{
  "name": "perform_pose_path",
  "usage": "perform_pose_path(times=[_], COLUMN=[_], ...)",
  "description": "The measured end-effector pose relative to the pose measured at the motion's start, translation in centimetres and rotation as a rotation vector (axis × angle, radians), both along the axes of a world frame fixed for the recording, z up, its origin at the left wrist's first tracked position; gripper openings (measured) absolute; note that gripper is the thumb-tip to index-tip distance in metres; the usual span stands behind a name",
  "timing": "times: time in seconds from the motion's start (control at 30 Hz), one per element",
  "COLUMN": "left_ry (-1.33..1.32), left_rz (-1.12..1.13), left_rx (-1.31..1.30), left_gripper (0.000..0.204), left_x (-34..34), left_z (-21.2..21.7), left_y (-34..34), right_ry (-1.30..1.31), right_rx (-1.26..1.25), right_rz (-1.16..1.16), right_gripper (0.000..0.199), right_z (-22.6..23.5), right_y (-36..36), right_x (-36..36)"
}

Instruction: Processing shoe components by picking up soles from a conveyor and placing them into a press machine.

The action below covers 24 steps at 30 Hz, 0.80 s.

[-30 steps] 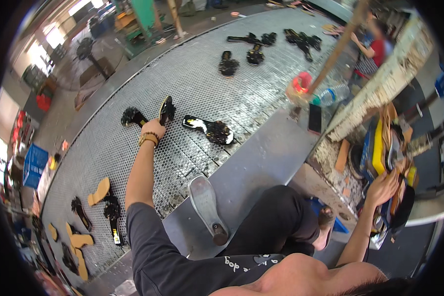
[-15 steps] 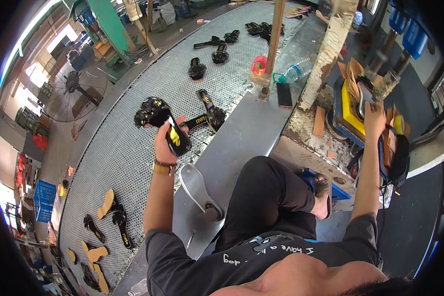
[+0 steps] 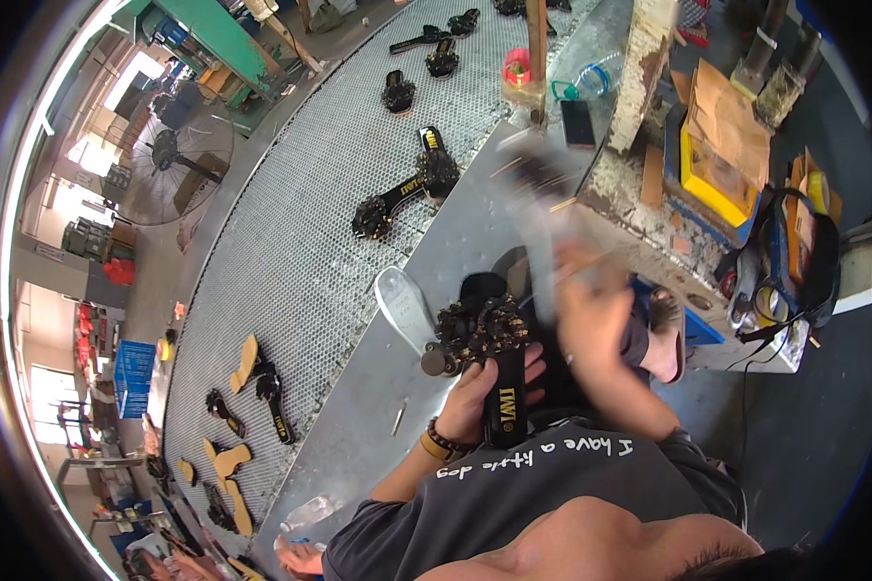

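My left hand (image 3: 482, 392) grips a black sandal (image 3: 506, 402) by its sole and holds it over my lap, close to my body. The sandal's strap, thick with dark and gold beads (image 3: 477, 329), points away from me. My right hand (image 3: 591, 305) hovers just right of the beaded strap, smeared by motion. It seems closed around a long grey object (image 3: 541, 208) too blurred to identify, which reaches up over the metal bench (image 3: 358, 426).
A grey insole (image 3: 402, 305) lies on the bench beside the sandal. More black sandals (image 3: 402, 198) and tan soles (image 3: 245, 360) lie on the mesh conveyor (image 3: 291, 242). Behind stand a phone (image 3: 578, 123), plastic bottle (image 3: 583, 76), yellow box (image 3: 722, 169) and floor fan (image 3: 174, 155). Another person's hand (image 3: 300, 557) shows bottom left.
My left hand has carried the black sandal from the conveyor back to my lap. My right hand has swung in from the containers at the right toward the sandal.
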<state>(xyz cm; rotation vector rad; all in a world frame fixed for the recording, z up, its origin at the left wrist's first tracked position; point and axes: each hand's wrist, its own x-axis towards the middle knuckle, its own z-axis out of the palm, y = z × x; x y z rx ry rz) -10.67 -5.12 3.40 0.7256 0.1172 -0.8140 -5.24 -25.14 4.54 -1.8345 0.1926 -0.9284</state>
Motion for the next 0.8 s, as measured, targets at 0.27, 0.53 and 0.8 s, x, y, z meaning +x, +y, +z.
perform_pose_path(times=[0.27,0.53,0.8], left_ry=[-0.036,-0.275,-0.563], left_rz=[0.859,0.721,0.163], left_rx=[0.087,0.053,0.213], left_gripper=[0.059,0.076,0.054], left_x=[0.4,4.8,3.1], left_z=[-5.1,-1.4,-1.1], left_y=[11.4,2.7,-7.6], right_ry=[0.663,0.117,-0.139], right_rx=[0.430,0.475,-0.029], right_rz=[1.018,0.786,0.277], right_gripper=[0.015,0.014,0.027], right_z=[-0.9,-1.4,-2.7], right_y=[8.5,7.7,1.7], right_x=[-7.9,-7.1,-9.4])
